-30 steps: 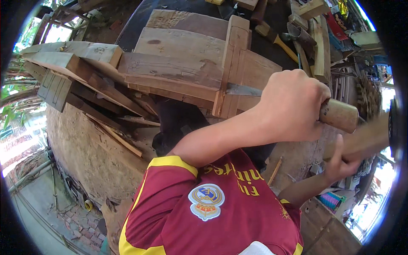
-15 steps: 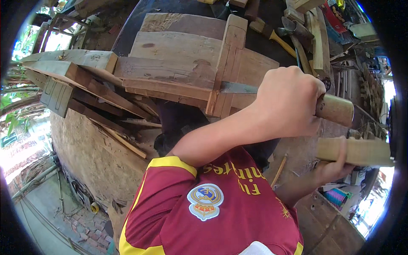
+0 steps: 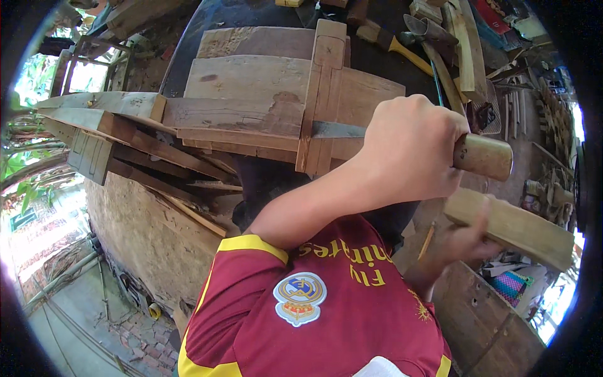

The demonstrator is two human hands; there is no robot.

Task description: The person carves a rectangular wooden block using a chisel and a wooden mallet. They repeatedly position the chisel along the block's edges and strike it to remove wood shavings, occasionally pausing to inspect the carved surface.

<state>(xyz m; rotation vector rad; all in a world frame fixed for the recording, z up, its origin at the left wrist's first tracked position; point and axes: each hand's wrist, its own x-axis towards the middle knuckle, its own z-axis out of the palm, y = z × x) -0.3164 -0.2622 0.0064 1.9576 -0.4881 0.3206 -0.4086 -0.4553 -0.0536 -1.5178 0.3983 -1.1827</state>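
My left hand [image 3: 411, 147] is wrapped round a chisel [image 3: 483, 157], whose rounded wooden handle sticks out on the right of the fist. The chisel's flat metal blade lies level, pointing left, with its end against a narrow wooden piece [image 3: 321, 88] marked with pencil lines. This piece lies crosswise over several wider boards [image 3: 251, 78]. Lower right, my right hand [image 3: 468, 242] grips a thick wooden block [image 3: 518, 226], apart from the chisel handle and tilted down to the right. My right fingers are partly blurred, and part of the grip is hidden behind the block.
Several timbers [image 3: 125, 125] stack at the left. Beyond the boards on the dark bench top lie a yellow-handled tool [image 3: 405, 53] and a long wooden bar [image 3: 468, 56]. A pencil-like stick [image 3: 427, 240] and a colourful woven item [image 3: 510, 286] are low on the right.
The wooden block in my right hand has shifted left and tilted, its right end now lower. My left hand keeps the chisel against the narrow piece; the whole view has shifted slightly.
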